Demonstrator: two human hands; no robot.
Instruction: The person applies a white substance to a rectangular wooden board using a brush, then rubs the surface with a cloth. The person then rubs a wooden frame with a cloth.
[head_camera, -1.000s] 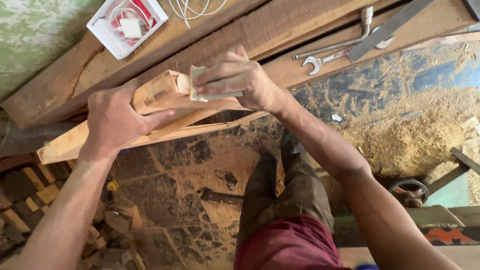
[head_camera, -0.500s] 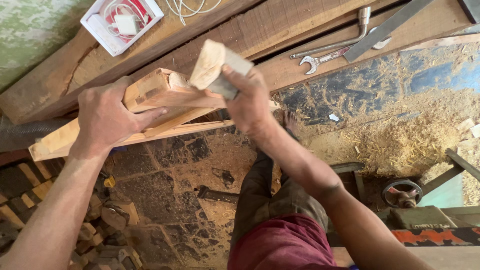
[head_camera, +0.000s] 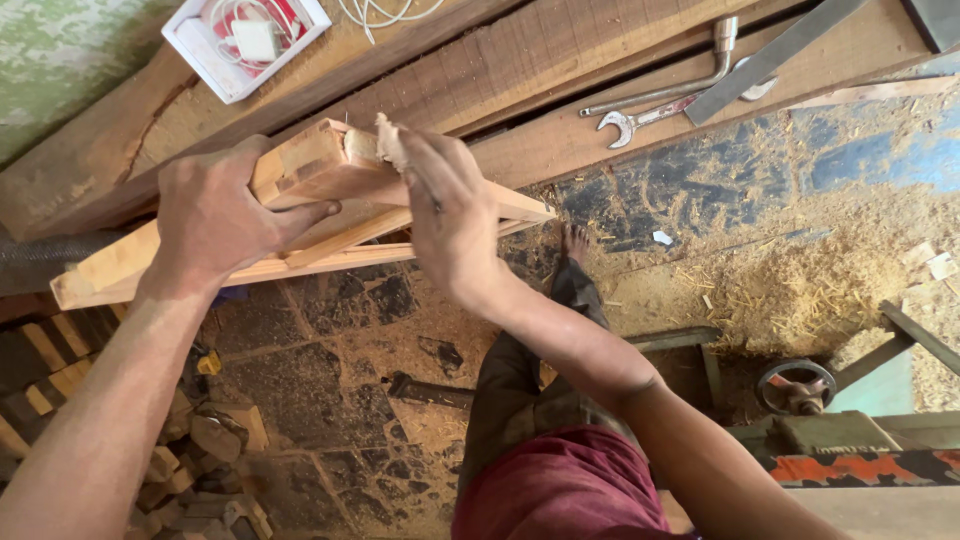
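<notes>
Under the left hand (head_camera: 215, 215), clamped over its top, the wooden frame (head_camera: 300, 215) rests tilted on the beam (head_camera: 520, 60). Just right of that grip, the right hand (head_camera: 445, 215) presses what looks like folded sandpaper (head_camera: 385, 143) against the frame's upper end. Judging by its pale, clean faces, the sanding seems well along, with that end left.

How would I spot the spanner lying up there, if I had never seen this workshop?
Start at the long wooden beam running slantwise across the top of the view, then follow its lower edge to the right, past the right hand. There a small silver open-ended spanner lies beside a bent metal rod and a flat grey bar. It alone has a forked, C-shaped jaw at its end.
</notes>
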